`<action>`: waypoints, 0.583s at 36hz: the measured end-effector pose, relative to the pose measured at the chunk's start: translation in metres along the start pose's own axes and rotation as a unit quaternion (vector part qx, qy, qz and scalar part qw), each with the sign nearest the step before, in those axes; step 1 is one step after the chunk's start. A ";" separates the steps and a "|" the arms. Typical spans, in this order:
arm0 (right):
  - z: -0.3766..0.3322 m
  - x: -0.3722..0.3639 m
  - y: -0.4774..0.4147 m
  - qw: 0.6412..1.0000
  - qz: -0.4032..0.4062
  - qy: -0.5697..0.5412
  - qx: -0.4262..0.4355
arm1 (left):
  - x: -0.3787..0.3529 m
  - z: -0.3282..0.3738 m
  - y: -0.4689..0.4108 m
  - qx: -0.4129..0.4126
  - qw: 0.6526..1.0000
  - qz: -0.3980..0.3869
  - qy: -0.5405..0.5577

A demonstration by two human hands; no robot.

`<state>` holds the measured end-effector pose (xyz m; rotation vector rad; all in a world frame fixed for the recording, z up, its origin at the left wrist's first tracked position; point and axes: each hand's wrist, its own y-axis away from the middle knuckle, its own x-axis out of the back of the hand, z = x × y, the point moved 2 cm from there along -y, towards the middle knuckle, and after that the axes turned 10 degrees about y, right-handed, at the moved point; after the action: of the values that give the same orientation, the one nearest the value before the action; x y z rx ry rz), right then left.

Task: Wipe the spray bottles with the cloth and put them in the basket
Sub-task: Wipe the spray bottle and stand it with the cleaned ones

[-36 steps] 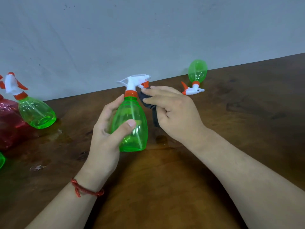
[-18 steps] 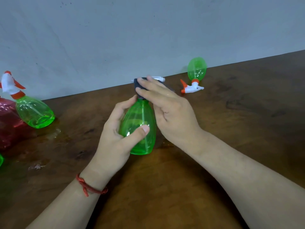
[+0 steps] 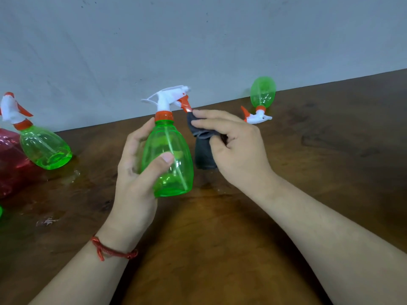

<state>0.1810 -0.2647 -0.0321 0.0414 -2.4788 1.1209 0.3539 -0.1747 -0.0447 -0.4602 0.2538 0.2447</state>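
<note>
The left hand (image 3: 134, 172) clamps the green spray bottle (image 3: 169, 159) between thumb and fingers; the right hand (image 3: 237, 148) pinches the cloth (image 3: 202, 150) at its trigger (image 3: 184, 104). Light, probably slippery plastic: grip mid-body.

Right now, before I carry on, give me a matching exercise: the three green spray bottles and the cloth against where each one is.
1 middle bottle
2 left bottle
3 right bottle
4 cloth

A lying on the table by the wall
B pinched in the right hand
C tilted beside the red object
D gripped by the left hand

Pairs: 1-D, 2-C, 3-A, 4-B
</note>
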 end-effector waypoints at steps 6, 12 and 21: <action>0.007 -0.004 0.004 0.978 -0.152 -0.063 -0.131 | 0.012 -0.002 -0.007 -0.031 0.998 0.015 -0.060; 0.000 -0.003 0.004 0.952 -0.181 -0.179 -0.168 | 0.010 -0.001 -0.003 -0.049 0.996 0.008 -0.079; -0.007 -0.010 0.008 0.950 -0.202 -0.184 -0.151 | 0.024 0.013 -0.011 -0.106 0.943 0.057 -0.309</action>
<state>0.1914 -0.2555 -0.0376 0.6909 -2.7579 0.5945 0.3819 -0.1740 -0.0362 -0.5588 -0.3672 0.5198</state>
